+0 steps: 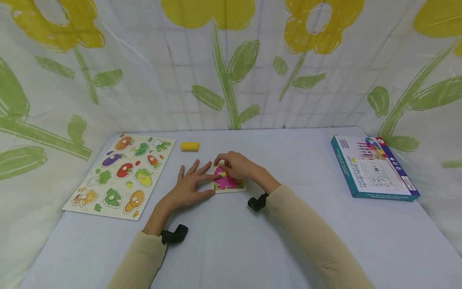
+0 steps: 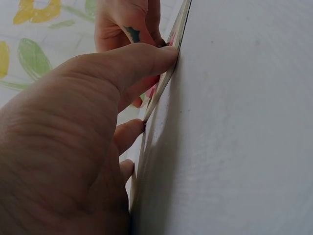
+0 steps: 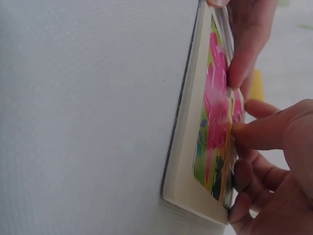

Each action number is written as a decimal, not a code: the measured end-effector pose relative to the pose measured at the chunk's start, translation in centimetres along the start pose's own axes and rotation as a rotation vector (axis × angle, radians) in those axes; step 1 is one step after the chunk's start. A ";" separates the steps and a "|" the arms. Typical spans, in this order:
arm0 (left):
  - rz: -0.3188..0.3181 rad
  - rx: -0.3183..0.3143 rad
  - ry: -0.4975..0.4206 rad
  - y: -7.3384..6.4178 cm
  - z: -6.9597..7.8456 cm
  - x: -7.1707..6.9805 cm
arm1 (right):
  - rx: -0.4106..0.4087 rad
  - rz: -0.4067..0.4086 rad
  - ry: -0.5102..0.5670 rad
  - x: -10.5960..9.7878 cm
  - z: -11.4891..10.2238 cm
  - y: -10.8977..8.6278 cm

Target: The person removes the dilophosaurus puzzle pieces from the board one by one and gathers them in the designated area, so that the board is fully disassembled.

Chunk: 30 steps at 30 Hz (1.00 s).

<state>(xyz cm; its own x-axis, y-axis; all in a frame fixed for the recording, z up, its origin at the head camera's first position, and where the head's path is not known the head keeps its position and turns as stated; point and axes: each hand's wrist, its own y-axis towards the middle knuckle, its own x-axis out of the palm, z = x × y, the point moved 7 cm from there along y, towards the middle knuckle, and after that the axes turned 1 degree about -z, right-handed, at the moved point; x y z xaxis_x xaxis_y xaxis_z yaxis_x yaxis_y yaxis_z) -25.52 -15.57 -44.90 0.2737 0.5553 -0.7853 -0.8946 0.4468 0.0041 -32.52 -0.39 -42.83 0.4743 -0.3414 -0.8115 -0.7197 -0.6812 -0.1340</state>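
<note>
A small jigsaw puzzle with a pink dinosaur on a pale board lies flat on the table. My left hand spreads its fingers at the board's left side, thumb at the near corner. In the right wrist view one straight left finger rests on the picture. Over the upper part of the puzzle, my right hand bends its fingers and pinches a puzzle piece, mostly covered by both hands. The right thumb touches the puzzle's surface, and other right fingers curl at its far edge.
A larger board with fruit and vegetable pictures lies at the left. A yellow cylinder lies behind my left hand. At the right is a flat teal-edged box. A flowered sheet hangs behind the table.
</note>
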 end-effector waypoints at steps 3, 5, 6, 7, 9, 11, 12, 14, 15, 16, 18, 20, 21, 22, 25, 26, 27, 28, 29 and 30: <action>0.002 0.004 0.002 0.0 0.0 0.0 | -0.005 0.028 0.001 -0.1 0.0 -0.1; 0.002 0.004 0.004 0.1 0.0 0.0 | -0.006 0.041 0.004 -0.1 0.1 -0.1; 0.003 0.003 0.004 0.1 0.0 0.0 | -0.004 0.046 0.004 -0.1 0.1 -0.1; 0.003 0.003 0.005 0.1 0.0 0.0 | -0.003 0.050 0.006 -0.1 0.1 0.0; 0.004 0.003 0.005 0.1 0.0 0.0 | 0.001 0.055 0.007 0.0 0.2 0.0; 0.004 0.005 0.006 0.0 0.0 0.0 | -0.001 0.060 0.006 0.0 0.1 0.0; 0.003 0.005 0.008 0.0 0.0 0.0 | -0.001 0.062 0.007 0.0 0.1 0.0; 0.001 0.007 0.008 0.0 0.0 0.0 | -0.001 0.067 0.012 0.1 0.0 0.0; 0.000 0.007 0.008 -0.1 0.1 0.0 | -0.001 0.071 0.016 0.0 0.0 0.0; 0.000 0.008 0.008 -0.1 0.1 0.0 | 0.000 0.073 0.021 0.0 0.0 -0.1; 0.000 0.008 0.011 -0.1 0.1 0.0 | 0.002 0.078 0.029 0.0 -0.1 -0.2; 0.000 0.010 0.013 0.0 0.1 0.0 | 0.003 0.082 0.037 -0.1 -0.1 -0.3; 0.000 0.010 0.014 0.0 0.1 0.0 | 0.003 0.083 0.040 -0.1 -0.2 -0.3; 0.000 0.010 0.014 0.0 0.0 0.0 | 0.004 0.083 0.043 -0.2 -0.2 -0.4; 0.001 0.009 0.012 0.0 0.0 0.0 | 0.018 0.083 0.054 -0.2 0.0 -0.5; 0.001 0.009 0.010 0.0 0.0 0.0 | 0.024 0.084 0.061 -0.2 0.1 -0.5; 0.000 0.008 0.008 0.0 0.0 0.0 | 0.027 0.088 0.068 -0.1 0.2 -0.5; 0.000 0.009 0.007 0.0 0.0 0.0 | 0.031 0.094 0.076 -0.2 0.3 -0.5; -0.001 0.008 0.005 0.0 0.1 0.0 | 0.032 0.101 0.085 -0.2 0.4 -0.5; -0.001 0.008 0.003 0.0 0.1 0.0 | 0.029 0.111 0.095 -0.2 0.4 -0.5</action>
<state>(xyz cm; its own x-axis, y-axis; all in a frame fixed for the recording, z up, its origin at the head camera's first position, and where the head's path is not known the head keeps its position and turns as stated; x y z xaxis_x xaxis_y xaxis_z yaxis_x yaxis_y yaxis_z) -25.45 -15.51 -44.87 0.2733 0.5529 -0.7871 -0.8916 0.4527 0.0084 -32.48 0.28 -42.80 0.4361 -0.4741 -0.7649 -0.7838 -0.6178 -0.0639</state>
